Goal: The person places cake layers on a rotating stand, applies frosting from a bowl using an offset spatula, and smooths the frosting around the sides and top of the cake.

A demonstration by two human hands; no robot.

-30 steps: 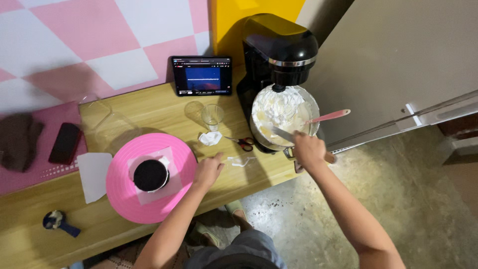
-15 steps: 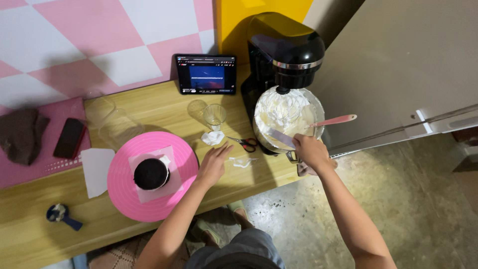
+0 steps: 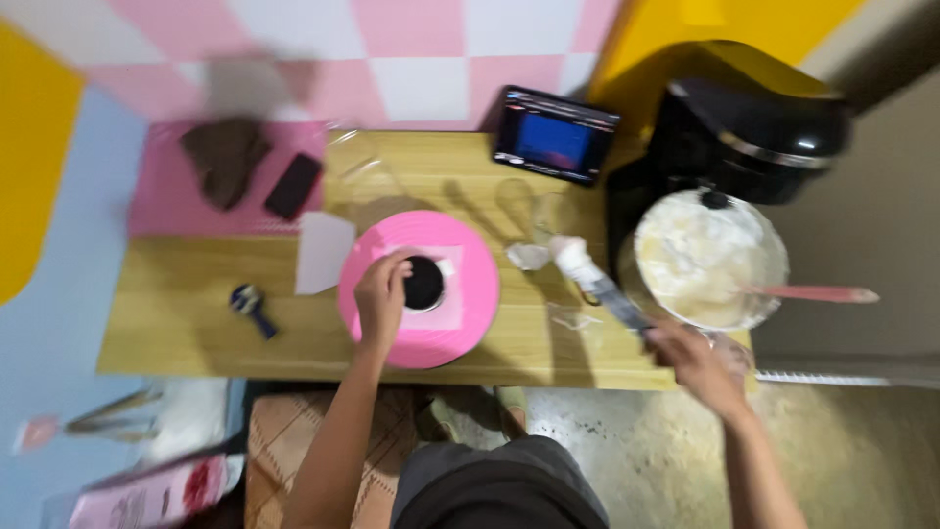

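Pink turntable (image 3: 419, 333) sat mid-table; left hand (image 3: 380, 297) rested curled on it, fingers touching the small dark cake (image 3: 424, 282). Right hand (image 3: 697, 360) gripped a spatula (image 3: 597, 282) loaded with white cream, just beside the mixer bowl (image 3: 710, 257).

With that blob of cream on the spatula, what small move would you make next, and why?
Probably carry the spatula left onto the small dark cake. White cream sits on its tip, the left hand rests beside the cake on the pink turntable, and the right hand grips the handle.
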